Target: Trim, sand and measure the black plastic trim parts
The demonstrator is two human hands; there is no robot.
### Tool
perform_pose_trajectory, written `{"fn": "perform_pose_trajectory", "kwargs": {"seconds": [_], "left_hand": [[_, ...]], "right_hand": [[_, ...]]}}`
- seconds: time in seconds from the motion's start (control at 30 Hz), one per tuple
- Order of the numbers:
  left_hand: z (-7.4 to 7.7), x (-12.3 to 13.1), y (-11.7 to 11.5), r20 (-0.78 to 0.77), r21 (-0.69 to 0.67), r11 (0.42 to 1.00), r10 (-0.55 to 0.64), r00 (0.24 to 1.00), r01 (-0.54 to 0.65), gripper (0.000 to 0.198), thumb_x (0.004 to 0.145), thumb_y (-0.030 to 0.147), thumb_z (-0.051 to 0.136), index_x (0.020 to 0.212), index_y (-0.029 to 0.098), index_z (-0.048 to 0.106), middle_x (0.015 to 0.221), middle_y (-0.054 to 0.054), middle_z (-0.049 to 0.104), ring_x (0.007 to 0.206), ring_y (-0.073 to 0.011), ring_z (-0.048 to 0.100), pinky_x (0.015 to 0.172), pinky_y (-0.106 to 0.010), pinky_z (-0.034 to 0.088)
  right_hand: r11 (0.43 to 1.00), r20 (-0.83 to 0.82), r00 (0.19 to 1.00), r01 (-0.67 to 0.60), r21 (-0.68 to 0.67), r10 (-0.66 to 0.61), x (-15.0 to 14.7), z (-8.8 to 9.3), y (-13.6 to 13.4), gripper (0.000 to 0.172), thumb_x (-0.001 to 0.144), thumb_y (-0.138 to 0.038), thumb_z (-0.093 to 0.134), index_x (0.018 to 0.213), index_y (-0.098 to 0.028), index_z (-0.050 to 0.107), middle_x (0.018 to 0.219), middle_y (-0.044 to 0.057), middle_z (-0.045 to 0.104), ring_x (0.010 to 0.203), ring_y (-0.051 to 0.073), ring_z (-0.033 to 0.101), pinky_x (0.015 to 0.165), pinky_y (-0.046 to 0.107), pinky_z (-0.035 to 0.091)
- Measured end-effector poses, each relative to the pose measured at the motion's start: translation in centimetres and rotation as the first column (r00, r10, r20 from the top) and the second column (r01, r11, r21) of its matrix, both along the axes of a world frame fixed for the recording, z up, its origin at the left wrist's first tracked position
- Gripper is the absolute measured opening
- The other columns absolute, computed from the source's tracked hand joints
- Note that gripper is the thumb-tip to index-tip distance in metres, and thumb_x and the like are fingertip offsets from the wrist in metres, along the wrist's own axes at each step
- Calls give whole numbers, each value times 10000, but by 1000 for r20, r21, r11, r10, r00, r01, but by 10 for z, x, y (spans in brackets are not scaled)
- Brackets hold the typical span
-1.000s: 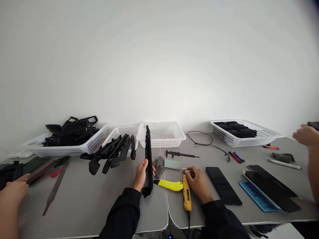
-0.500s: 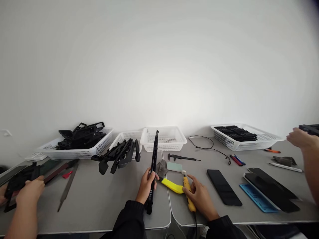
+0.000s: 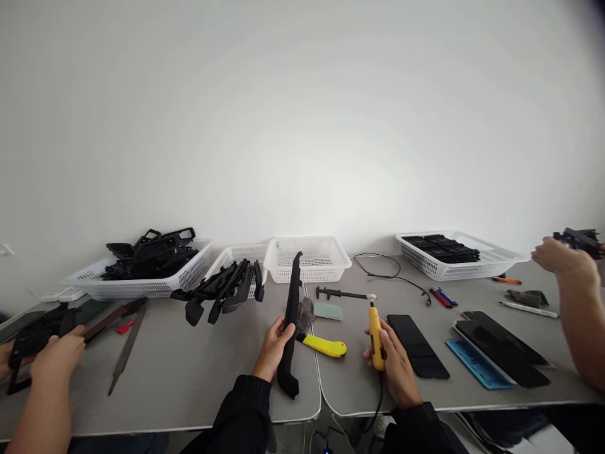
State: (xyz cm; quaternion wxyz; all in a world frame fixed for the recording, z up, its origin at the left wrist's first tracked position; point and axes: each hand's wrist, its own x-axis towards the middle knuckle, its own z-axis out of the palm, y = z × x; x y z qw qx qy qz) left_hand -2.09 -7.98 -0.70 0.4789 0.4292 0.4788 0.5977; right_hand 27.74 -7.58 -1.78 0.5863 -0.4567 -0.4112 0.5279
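My left hand (image 3: 273,345) is closed around a long black plastic trim piece (image 3: 289,340), which stands nearly upright with its smooth side showing. In my right hand (image 3: 396,364) is a yellow corded rotary tool (image 3: 375,340), its pale round tip pointing away from me. Between the two hands lies a box cutter (image 3: 326,345) with a yellow handle. Beyond it are a crumpled grey cloth (image 3: 305,314), a pale green block (image 3: 328,311) and a black caliper (image 3: 343,294). A black phone (image 3: 418,348) lies just right of my right hand.
White baskets with black parts stand at the left (image 3: 189,277), centre-left (image 3: 227,255) and right (image 3: 501,268); another white basket (image 3: 307,273) is in the middle. Co-workers' hands hold black parts at the left (image 3: 59,356) and right (image 3: 567,260). A file (image 3: 127,350) lies left.
My right hand has picked up the rotary tool from the table and now grips it upright. My left hand has turned the trim piece so its broad smooth side shows.
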Motion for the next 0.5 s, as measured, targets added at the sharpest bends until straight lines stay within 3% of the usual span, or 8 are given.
{"fn": "perform_pose_trajectory", "kwargs": {"seconds": [0.17,0.27,0.37,0.5], "left_hand": [[-4,-2,1,32,-71,997,-37,999,39,531,775,542,819,1174,193,790,1100,-97,808,1040,-294,726,877,-355,559],[-7,-4,3,43,-93,996,-7,999,11,501,766,478,792,1179,194,800,1116,-91,811,1015,-290,729,828,-341,562],[-8,-5,3,35,-113,994,7,999,-3,518,778,462,769,1220,195,793,1164,-94,806,1022,-291,730,806,-335,563],[-8,-5,3,27,-135,991,4,1000,-1,550,777,475,774,1248,191,783,1191,-106,800,1043,-306,729,792,-345,568]], "right_hand": [[994,-152,983,-105,10,105,-8,7,-13,731,820,-386,661,1526,-228,554,1125,106,725,630,172,544,483,298,447],[988,-219,964,-147,46,153,-12,9,-22,765,750,-261,644,1512,-260,578,1343,109,659,723,175,535,540,297,476],[985,-228,958,-166,52,173,-12,9,-24,782,763,-230,675,1530,-323,554,1528,77,547,801,182,540,604,304,506],[989,-285,947,-145,23,146,-10,8,-22,789,806,-281,703,1568,-351,512,1588,78,498,796,174,530,606,303,499]]}}
